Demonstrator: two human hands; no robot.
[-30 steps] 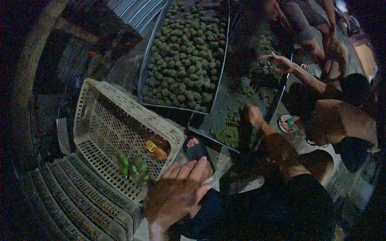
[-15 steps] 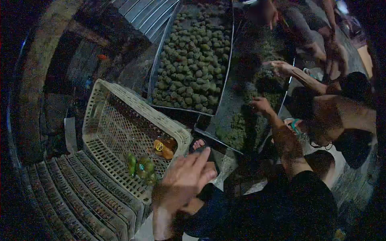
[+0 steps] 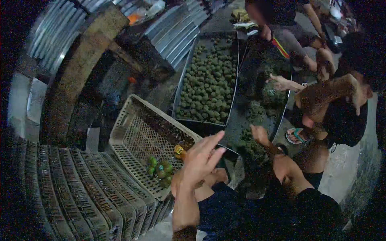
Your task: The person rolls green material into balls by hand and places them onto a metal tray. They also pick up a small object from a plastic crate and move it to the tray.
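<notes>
My left hand (image 3: 203,158) is raised in front of the plastic crate's near corner, fingers stretched out and thumb apart, with nothing in it. My right hand (image 3: 261,135) is held low over a dark metal tray (image 3: 235,136) of crumbly green stuff (image 3: 251,148). Its fingers look curled together; whether they hold anything is hidden. Beside that tray, a second metal tray (image 3: 185,78) carries many round, dull green balls (image 3: 209,86). A plastic crate (image 3: 120,127) holds several green roundish items (image 3: 163,168) and something orange with a yellow label (image 3: 179,150), partly behind my left hand.
A row of nested plastic crates (image 3: 80,180) stands at the lower left. Across the green stuff reaches another person's hand (image 3: 279,83); that person sits at the right, a sandalled foot (image 3: 295,136) near the tray. Corrugated metal sheets (image 3: 173,38) stand behind.
The view has shifted, so the trays and crate appear farther right and lower. My left hand has risen slightly, its thumb now apart from the fingers. My right hand stays over the green stuff.
</notes>
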